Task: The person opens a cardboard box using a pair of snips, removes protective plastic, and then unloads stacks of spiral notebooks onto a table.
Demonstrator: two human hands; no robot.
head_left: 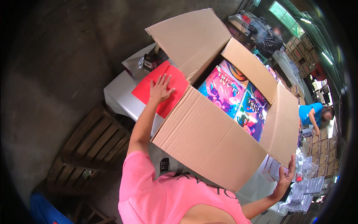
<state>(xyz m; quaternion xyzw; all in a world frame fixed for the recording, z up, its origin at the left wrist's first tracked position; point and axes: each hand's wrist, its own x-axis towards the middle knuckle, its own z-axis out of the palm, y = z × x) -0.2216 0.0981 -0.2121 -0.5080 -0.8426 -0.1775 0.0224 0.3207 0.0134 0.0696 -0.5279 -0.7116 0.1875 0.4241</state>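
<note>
My left hand [161, 89] lies on a bright red sheet or folder [177, 80] beside the box, its fingers spread and holding nothing. A large cardboard box [212, 138] stands before me with its flaps raised. Glossy, colourful printed books or packs [223, 87] fill the inside in side-by-side stacks, pink, blue and purple. My right hand [284, 183] is open by the outer corner of the right flap [281, 127]. Its fingertips are close to that edge; whether they touch it I cannot tell.
A white table [119, 95] carries the box. Wooden slatted chairs [93, 142] stand at left. Plastic-wrapped stacks [305, 190] lie beyond my right hand. A person in blue [311, 114] works at far right, near piled cartons [322, 149]. A black fan [253, 29] stands behind.
</note>
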